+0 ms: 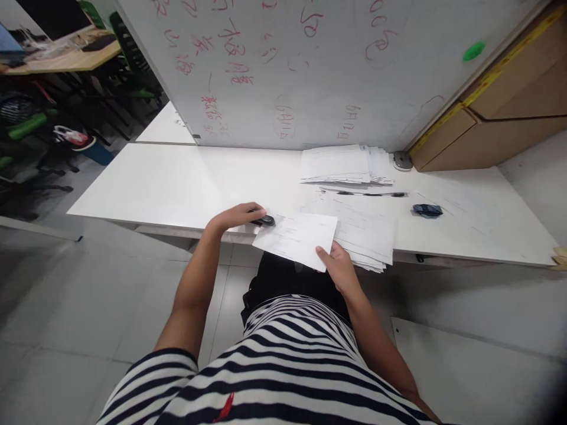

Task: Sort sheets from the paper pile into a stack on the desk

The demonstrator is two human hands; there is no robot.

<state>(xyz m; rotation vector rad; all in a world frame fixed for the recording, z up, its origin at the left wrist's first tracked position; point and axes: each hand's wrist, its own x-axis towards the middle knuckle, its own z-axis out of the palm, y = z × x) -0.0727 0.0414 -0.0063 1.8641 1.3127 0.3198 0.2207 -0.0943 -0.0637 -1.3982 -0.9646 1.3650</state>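
My left hand (pixel 241 216) is closed over a small black stapler (pixel 268 220) near the front edge of the white table. The stapler's nose meets the upper left corner of a printed sheet of paper (pixel 296 236); whether its jaws are pressed together I cannot tell. At the sheet's lower right corner, my right hand (pixel 340 265) pinches it, thumb on top and fingers beneath. The sheet is slightly tilted and sticks out past the table edge. Beside it on the right, partly under it, lies a loose pile of printed papers (pixel 367 233).
Behind, a second paper stack (pixel 335 164) rests against a whiteboard (pixel 266 71) with red writing. A dark strip (pixel 372 193) lies between the piles. To the right are a dark blue bundle (pixel 427 210), a grey mouse-like object (pixel 403 160) and cardboard boxes (pixel 509 112).
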